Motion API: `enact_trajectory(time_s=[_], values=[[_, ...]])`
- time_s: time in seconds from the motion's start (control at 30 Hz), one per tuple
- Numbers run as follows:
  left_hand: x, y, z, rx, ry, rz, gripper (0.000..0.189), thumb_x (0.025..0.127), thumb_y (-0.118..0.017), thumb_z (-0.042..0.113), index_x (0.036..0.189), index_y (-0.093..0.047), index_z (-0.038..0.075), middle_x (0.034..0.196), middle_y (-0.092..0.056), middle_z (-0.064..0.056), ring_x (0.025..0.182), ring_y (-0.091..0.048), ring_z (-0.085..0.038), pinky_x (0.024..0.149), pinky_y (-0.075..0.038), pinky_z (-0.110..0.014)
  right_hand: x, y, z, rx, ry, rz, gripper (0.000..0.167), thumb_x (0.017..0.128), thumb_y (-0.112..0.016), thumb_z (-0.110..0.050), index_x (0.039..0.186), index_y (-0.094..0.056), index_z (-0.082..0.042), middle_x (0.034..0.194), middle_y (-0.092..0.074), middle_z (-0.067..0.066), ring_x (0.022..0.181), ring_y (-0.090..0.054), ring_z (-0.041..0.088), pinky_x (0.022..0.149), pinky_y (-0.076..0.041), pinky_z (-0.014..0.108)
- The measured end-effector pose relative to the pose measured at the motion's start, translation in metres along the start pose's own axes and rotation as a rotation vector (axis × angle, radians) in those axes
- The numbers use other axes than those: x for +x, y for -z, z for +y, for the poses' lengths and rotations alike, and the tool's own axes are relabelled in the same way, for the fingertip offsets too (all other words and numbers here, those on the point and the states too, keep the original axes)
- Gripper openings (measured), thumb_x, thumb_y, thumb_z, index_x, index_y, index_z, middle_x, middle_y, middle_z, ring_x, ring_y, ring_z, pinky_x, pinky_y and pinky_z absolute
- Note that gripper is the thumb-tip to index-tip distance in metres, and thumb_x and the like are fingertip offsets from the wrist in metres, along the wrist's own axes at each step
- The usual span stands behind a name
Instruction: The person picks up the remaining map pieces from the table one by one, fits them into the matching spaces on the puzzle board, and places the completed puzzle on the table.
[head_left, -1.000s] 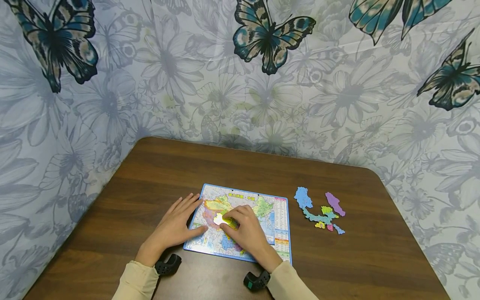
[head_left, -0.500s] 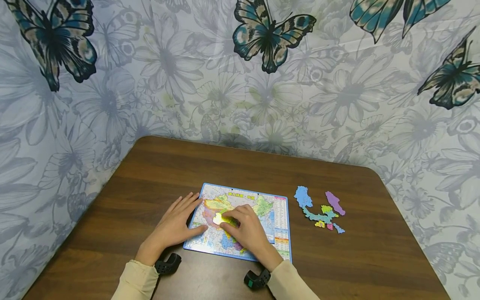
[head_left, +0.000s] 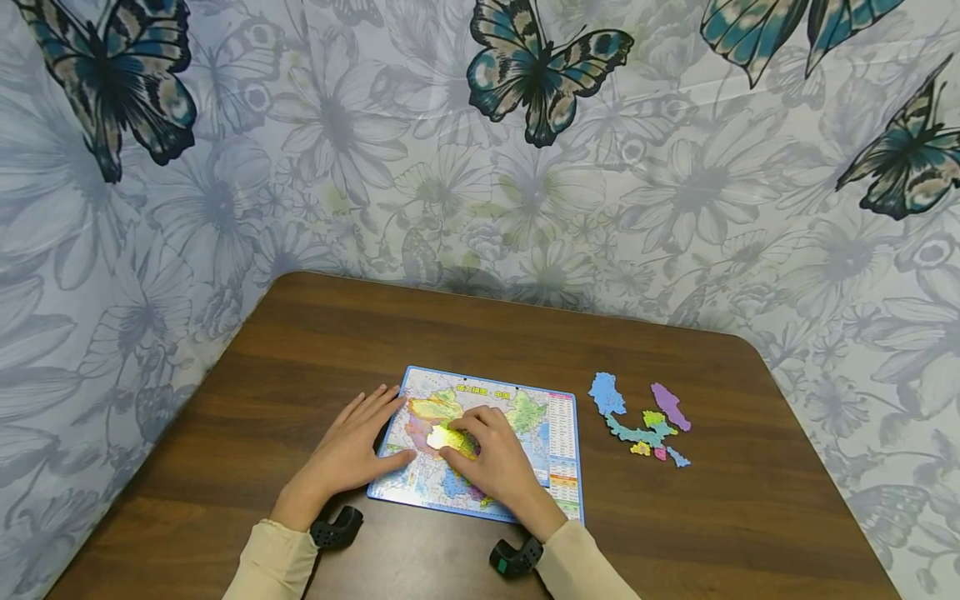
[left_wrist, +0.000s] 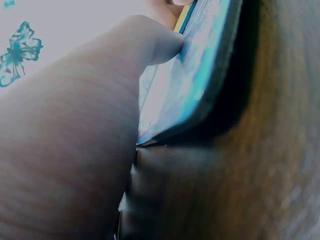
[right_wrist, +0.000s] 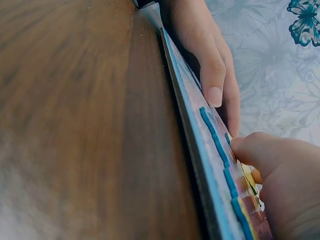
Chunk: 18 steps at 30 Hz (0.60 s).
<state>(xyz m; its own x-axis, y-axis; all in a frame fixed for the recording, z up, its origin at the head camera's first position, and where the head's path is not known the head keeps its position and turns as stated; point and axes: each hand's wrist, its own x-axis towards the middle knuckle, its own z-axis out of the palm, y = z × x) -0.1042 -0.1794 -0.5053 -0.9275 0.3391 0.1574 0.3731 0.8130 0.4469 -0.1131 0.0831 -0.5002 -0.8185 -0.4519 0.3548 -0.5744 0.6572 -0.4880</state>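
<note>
A map puzzle board [head_left: 561,442] with a blue border lies on the table, partly filled with coloured pieces. My left hand [head_left: 341,458] rests on its left edge, fingers spread and thumb [left_wrist: 167,47] on the surface. Over the middle of the map, my right hand [head_left: 495,458] pinches a yellow puzzle piece [head_left: 463,444] between thumb and fingers, low against the board. Bright glare whitens the area just left of that piece. In the right wrist view the right thumb [right_wrist: 250,147] sits close to raised piece edges, and the fingertips are mostly hidden.
Right of the board lie several loose pieces: a blue one [head_left: 604,393], a purple one [head_left: 670,406], a teal one [head_left: 633,434] and smaller ones. The brown wooden table [head_left: 450,321] ends at a patterned butterfly backdrop [head_left: 540,217].
The right fingers shift very slightly over the yellow piece, and more of it shows now. The left hand, the board and the loose pieces stay where they were.
</note>
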Motion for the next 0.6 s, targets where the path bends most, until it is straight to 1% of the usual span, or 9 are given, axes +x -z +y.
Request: enact_trajectory(time_s=[0.33, 0.6], values=[[-0.0002, 0.0001, 0.0016, -0.004, 0.003, -0.005, 0.086, 0.09, -0.071, 0.057, 0.155, -0.046, 0.008, 0.164, -0.04, -0.013, 0.155, -0.031, -0.034, 0.126, -0.021, -0.057, 0.0001, 0.0003, -0.0006, -0.006, -0.02, -0.029, 0.027, 0.086, -0.085, -0.036, 0.105, -0.082, -0.018, 0.111, -0.069, -0.005, 0.105, -0.058, 0.014, 0.091, -0.056, 0.032], [0.0003, 0.0, 0.0007, 0.002, 0.008, -0.012, 0.087, 0.09, -0.07, 0.059, 0.156, -0.046, 0.008, 0.164, -0.04, -0.012, 0.155, -0.031, -0.033, 0.126, -0.02, -0.056, 0.0006, 0.0011, -0.0023, -0.028, -0.039, -0.033, 0.031, 0.087, -0.083, -0.039, 0.111, -0.078, -0.018, 0.114, -0.069, -0.004, 0.107, -0.059, 0.014, 0.094, -0.056, 0.034]])
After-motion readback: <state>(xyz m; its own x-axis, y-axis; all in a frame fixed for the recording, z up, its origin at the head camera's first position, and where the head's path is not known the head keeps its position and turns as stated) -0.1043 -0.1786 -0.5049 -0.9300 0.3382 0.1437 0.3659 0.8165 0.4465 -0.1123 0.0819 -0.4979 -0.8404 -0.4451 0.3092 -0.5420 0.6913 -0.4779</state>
